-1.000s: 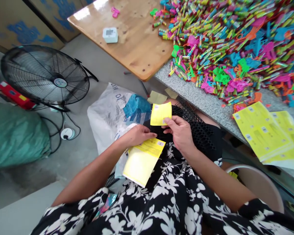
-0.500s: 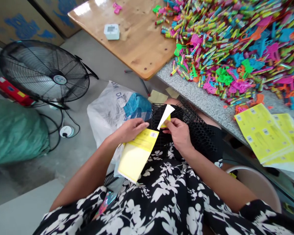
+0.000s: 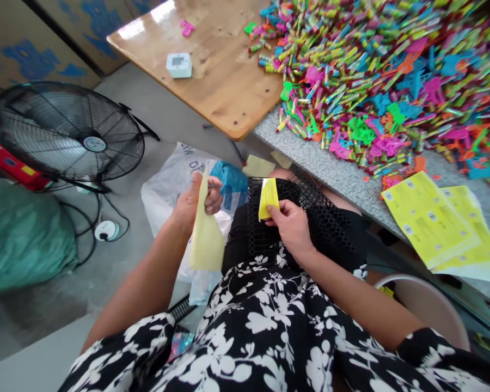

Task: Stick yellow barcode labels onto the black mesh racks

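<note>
My left hand (image 3: 191, 204) is closed on a yellow sticker sheet (image 3: 207, 242), which hangs with its pale backing towards me. Between the thumb and fingers of my right hand (image 3: 292, 226) is a small yellow sticker (image 3: 269, 197) with a white edge, held apart from the sheet. Beneath the hands, a black mesh basket (image 3: 259, 239) rests by my lap. A white plastic bag (image 3: 161, 190) with blue print lies behind my left hand.
Colourful small tubes and plastic toy pieces (image 3: 351, 87) are heaped on the grey stone tabletop (image 3: 277, 130). More yellow sticker sheets (image 3: 428, 218) lie on its right. A wooden table (image 3: 224, 81) bears a small white device (image 3: 178, 65). A black fan (image 3: 69, 133) stands left; a bin (image 3: 428, 305) stands right.
My left hand has moved up and left, turning the sheet so its pale back shows. The small sticker in my right hand now faces me with its yellow side, apart from the sheet.
</note>
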The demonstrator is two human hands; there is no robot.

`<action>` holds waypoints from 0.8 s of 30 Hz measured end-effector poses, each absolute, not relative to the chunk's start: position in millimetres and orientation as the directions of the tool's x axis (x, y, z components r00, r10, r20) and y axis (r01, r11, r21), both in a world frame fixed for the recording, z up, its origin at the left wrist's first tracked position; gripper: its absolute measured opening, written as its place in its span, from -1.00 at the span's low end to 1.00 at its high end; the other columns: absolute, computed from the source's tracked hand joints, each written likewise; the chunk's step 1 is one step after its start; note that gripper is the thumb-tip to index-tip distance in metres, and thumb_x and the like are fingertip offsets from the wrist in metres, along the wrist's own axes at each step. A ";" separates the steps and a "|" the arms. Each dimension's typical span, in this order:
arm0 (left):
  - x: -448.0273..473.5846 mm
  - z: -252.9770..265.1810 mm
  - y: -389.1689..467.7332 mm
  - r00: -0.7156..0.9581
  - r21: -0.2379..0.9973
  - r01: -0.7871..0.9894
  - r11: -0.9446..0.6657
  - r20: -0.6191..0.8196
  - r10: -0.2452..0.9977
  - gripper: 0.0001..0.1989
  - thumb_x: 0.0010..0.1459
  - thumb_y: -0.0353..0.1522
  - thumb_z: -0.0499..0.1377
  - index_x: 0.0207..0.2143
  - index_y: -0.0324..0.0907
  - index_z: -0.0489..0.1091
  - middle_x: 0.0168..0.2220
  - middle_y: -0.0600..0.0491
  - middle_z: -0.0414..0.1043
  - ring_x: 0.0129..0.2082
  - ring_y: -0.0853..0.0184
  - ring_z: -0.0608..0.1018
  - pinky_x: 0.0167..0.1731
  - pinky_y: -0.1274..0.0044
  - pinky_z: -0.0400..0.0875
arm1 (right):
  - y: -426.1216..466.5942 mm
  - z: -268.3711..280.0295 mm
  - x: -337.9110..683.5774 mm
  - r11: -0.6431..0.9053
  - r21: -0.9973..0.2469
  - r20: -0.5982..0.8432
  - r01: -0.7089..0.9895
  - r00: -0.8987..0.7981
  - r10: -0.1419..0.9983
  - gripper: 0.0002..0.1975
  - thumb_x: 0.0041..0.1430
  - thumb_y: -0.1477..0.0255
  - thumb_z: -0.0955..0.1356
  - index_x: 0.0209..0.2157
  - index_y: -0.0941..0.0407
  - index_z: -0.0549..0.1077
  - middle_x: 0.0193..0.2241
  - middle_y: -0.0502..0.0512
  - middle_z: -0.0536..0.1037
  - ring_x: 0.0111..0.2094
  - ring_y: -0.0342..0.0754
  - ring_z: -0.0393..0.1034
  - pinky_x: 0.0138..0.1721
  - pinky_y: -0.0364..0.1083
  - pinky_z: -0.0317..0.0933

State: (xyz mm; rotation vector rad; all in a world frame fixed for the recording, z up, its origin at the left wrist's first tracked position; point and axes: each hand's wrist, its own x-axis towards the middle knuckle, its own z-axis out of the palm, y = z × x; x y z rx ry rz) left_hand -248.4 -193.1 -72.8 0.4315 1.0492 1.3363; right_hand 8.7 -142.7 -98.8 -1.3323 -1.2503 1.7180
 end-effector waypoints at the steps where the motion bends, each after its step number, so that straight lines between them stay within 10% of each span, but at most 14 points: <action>1: -253.0 -68.2 -183.4 -0.182 0.786 -0.577 0.222 -0.388 0.903 -0.56 0.23 0.05 0.31 -0.31 -0.14 0.46 -0.66 0.22 0.13 -0.71 0.47 0.22 -0.72 0.63 0.11 | -143.6 -97.6 7.8 -0.350 -0.933 -0.360 0.086 -0.298 0.884 -0.62 0.10 0.07 0.53 -0.35 0.12 0.53 -0.43 0.01 0.65 -0.47 -0.08 0.58 -0.39 -0.11 0.55; 6: -276.8 -40.9 -98.1 -0.504 0.916 -0.376 0.142 -0.330 0.798 -0.78 0.19 -0.29 0.34 -0.17 -0.18 0.44 -0.41 0.09 0.51 -0.51 0.34 0.54 -0.50 0.50 0.45 | -147.5 -92.4 2.5 -0.298 -0.938 -0.340 0.178 -0.292 0.894 -0.68 0.17 0.10 0.45 -0.38 0.08 0.49 -0.45 0.01 0.64 -0.47 -0.04 0.59 -0.41 -0.11 0.47; 9: -285.5 -27.2 -44.3 -0.728 0.998 0.038 0.051 -0.007 0.685 -0.65 0.20 -0.44 0.27 0.04 -0.19 0.37 -0.21 0.05 0.57 -0.31 0.30 0.61 -0.25 0.43 0.53 | -145.9 -93.4 2.7 -0.286 -0.942 -0.327 0.176 -0.291 0.899 -0.69 0.17 0.11 0.43 -0.39 0.08 0.47 -0.46 0.00 0.62 -0.46 -0.03 0.58 -0.41 -0.10 0.46; 14: -290.3 -29.6 -35.9 -0.499 0.600 0.792 0.112 0.530 0.685 -0.60 0.39 -0.45 0.05 0.24 -0.21 0.35 0.22 -0.09 0.41 0.27 0.19 0.44 0.23 0.24 0.32 | -141.5 -95.6 9.5 -0.327 -0.939 -0.344 0.109 -0.263 0.901 -0.63 0.14 0.06 0.48 -0.33 0.09 0.47 -0.38 0.01 0.62 -0.43 -0.01 0.59 -0.41 -0.07 0.50; 19: -265.4 -76.8 -107.5 -0.268 0.418 0.901 0.116 0.326 0.907 -0.66 0.28 -0.45 0.08 -0.04 -0.09 0.59 0.43 -0.07 0.26 0.33 0.03 0.44 0.19 0.24 0.41 | -140.8 -93.9 10.5 -0.346 -0.932 -0.362 0.108 -0.231 0.903 -0.55 0.09 -0.01 0.52 -0.32 0.08 0.44 -0.39 0.02 0.62 -0.41 0.01 0.59 -0.44 -0.05 0.55; 24: -226.3 -113.9 -161.8 -0.360 0.669 0.706 0.234 0.054 0.932 -0.65 0.23 -0.42 0.06 -0.13 -0.10 0.64 0.15 -0.07 0.57 0.17 0.10 0.57 0.27 0.26 0.38 | -142.3 -92.1 4.9 -0.322 -0.927 -0.359 0.194 -0.204 0.911 -0.54 0.09 -0.03 0.53 -0.39 0.05 0.40 -0.43 0.02 0.60 -0.48 -0.01 0.55 -0.57 -0.09 0.48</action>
